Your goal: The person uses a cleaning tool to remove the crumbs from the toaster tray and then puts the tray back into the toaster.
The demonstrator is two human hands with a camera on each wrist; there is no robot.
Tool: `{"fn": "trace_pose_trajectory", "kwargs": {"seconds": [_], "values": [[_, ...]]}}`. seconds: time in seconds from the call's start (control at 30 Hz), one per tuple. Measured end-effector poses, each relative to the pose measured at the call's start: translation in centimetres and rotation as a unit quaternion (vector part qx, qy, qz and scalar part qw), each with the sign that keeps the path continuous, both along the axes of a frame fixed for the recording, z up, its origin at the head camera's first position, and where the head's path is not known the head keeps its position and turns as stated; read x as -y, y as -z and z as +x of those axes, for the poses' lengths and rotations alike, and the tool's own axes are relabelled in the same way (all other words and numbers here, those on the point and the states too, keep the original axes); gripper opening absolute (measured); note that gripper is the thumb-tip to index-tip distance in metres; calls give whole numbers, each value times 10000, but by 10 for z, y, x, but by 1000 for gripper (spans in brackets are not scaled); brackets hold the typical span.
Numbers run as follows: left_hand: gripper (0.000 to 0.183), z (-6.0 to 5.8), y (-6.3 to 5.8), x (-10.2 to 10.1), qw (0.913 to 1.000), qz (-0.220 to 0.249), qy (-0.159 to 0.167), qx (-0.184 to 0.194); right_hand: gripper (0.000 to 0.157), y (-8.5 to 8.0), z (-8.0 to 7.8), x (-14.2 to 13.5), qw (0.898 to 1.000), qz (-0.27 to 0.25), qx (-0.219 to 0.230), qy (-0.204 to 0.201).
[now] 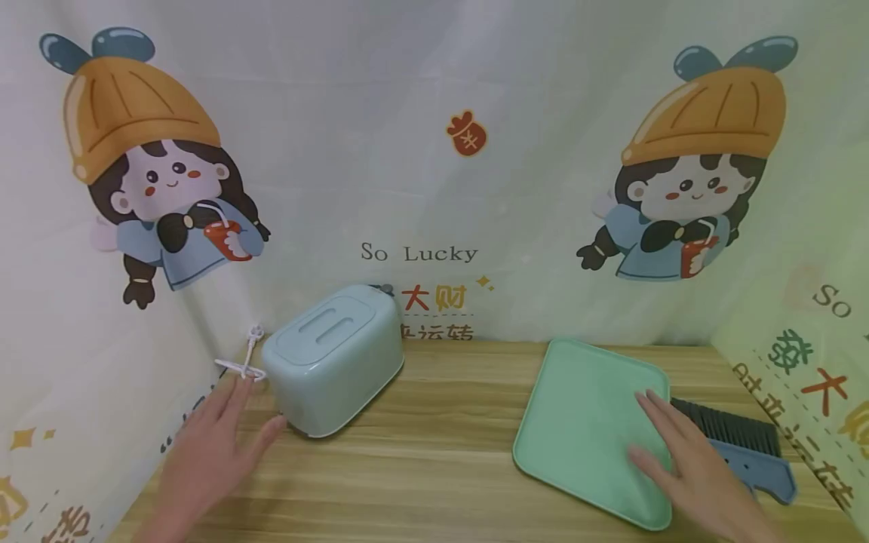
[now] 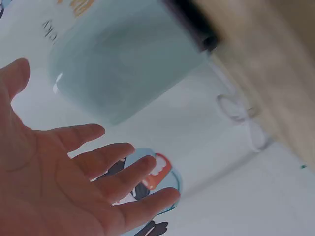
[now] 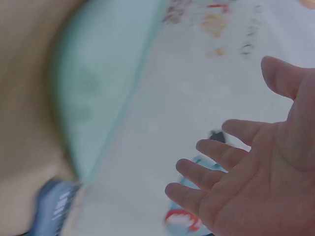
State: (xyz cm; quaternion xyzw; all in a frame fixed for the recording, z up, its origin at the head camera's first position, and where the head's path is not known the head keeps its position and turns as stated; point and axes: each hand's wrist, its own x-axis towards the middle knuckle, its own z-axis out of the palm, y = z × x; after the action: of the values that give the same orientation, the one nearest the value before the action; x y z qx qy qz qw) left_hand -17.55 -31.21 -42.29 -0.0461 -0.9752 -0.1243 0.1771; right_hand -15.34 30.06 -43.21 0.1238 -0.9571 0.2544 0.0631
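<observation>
A light blue toaster (image 1: 336, 362) with rounded edges and a raised outline on its top stands on the left of the table. My left hand (image 1: 210, 445) is spread in front of it at its left side, fingers straight, palm bare in the left wrist view. Beside the toaster lies a white cord with a plug (image 1: 253, 335), just past my fingertips. On the right lies a flat green tray (image 1: 584, 430) with a raised rim. Over its right edge my right hand (image 1: 699, 475) is spread, holding nothing; the right wrist view shows its bare palm.
A brush (image 1: 753, 456) with black bristles and a blue handle lies right of the tray, partly behind my right hand. Printed cloth (image 1: 529, 188) with cartoon figures hangs behind and along both sides of the wooden table (image 1: 448, 437).
</observation>
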Motion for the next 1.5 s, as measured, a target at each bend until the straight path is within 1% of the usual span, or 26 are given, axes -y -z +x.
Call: {"fn": "trace_pose_trajectory", "kwargs": {"seconds": [0.07, 0.1, 0.17, 0.2, 0.27, 0.33, 0.37, 0.43, 0.5, 0.53, 0.63, 0.67, 0.8, 0.83, 0.9, 1.0, 1.07, 1.13, 1.17, 1.23, 1.3, 1.37, 1.5], "values": [[85, -9, -23, 4, 9998, 212, 43, -46, 74, -26, -4, 18, 9986, -444, -83, -274], [85, -14, -34, 4, 9995, 303, 58, 7, 73, -39, -7, 29, 9968, -648, -137, -442], [81, -29, -55, 5, 9983, 533, 250, 29, 70, -65, -15, 54, 9903, -1117, -217, -803], [79, -38, -63, 4, 9973, 636, 370, 81, 69, -76, -20, 68, 9857, -1349, -229, -986], [76, -58, -77, 3, 9937, 907, 634, 203, 67, -94, -34, 96, 9734, -1880, -168, -1301], [73, -79, -86, 3, 9876, 1211, 911, 413, 66, -107, -50, 125, 9571, -2467, 78, -1518], [72, -89, -88, 3, 9840, 1358, 1037, 505, 66, -113, -59, 139, 9480, -2753, 263, -1573], [72, -107, -90, 4, 9772, 1592, 1169, 777, 67, -121, -77, 166, 9314, -3238, 667, -1524], [73, -123, -87, 6, 9696, 1792, 1249, 1103, 69, -126, -94, 192, 9135, -3661, 1093, -1400], [74, -131, -84, 6, 9656, 1884, 1263, 1273, 69, -127, -101, 203, 9066, -3812, 1260, -1300], [76, -149, -75, 6, 9511, 2214, 1261, 1748, 71, -125, -119, 232, 8925, -4104, 1592, -984], [76, -153, -72, 6, 9447, 2363, 1271, 1885, 72, -123, -123, 241, 8884, -4177, 1683, -886], [75, -167, -60, 6, 9186, 2888, 1316, 2355, 74, -109, -131, 267, 8803, -4281, 1955, -601], [74, -170, -57, 7, 9123, 2977, 1335, 2475, 75, -105, -132, 272, 8783, -4290, 2035, -562], [73, -175, -52, 6, 9008, 3101, 1371, 2714, 73, -97, -134, 278, 8780, -4259, 2133, -470], [73, -178, -50, 5, 8892, 3111, 1396, 3051, 72, -87, -135, 281, 8752, -4279, 2231, -334], [73, -178, -49, 4, 8795, 3185, 1418, 3238, 72, -81, -136, 281, 8747, -4283, 2253, -262], [74, -177, -49, 1, 8728, 3235, 1444, 3356, 75, -77, -136, 279, 8724, -4307, 2298, -242], [74, -175, -48, -1, 8695, 3294, 1450, 3384, 76, -75, -137, 278, 8735, -4288, 2293, -235], [74, -169, -48, -6, 8661, 3395, 1462, 3366, 78, -71, -137, 275, 8736, -4288, 2283, -269], [74, -161, -49, -14, 8659, 3483, 1397, 3309, 78, -68, -138, 273, 8743, -4284, 2262, -298], [73, -153, -50, -24, 8636, 3623, 1269, 3268, 78, -64, -138, 273, 8753, -4284, 2221, -320], [74, -137, -50, -48, 8599, 3816, 975, 3247, 79, -56, -137, 277, 8716, -4344, 2250, -309]]}}
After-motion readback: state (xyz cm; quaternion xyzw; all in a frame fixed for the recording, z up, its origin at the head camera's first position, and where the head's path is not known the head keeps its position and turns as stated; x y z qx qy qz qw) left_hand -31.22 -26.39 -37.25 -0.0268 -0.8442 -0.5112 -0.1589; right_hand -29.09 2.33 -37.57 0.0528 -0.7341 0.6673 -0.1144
